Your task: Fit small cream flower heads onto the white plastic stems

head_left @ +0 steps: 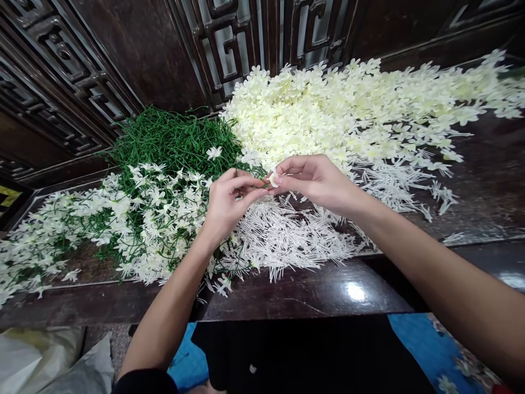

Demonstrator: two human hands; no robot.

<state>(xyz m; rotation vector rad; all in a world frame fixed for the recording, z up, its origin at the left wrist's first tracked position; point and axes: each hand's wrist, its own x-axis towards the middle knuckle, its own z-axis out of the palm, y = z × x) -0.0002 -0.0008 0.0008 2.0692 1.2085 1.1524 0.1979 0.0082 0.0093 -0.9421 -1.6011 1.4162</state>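
I have the left hand (227,201) and the right hand (315,178) nearly meeting above a dark brown wooden surface (488,172). The right fingers are grasping a small creamy-white artificial blossom (273,178), pinched between thumb and forefinger in the gap between the two hands. The left fingers are pinched on a thin green plastic stem (263,185); I see only a short piece of it, and I cannot tell whether stem and blossom are joined. Behind the left hand I see a tangled heap of green plastic stems (164,137), with white flowers on green stems (164,219) massed to its near side. A broad pile of pale yellow-white blossoms (303,117) spreads beyond the right hand, and slender white spiky pieces (295,235) lie below both hands.
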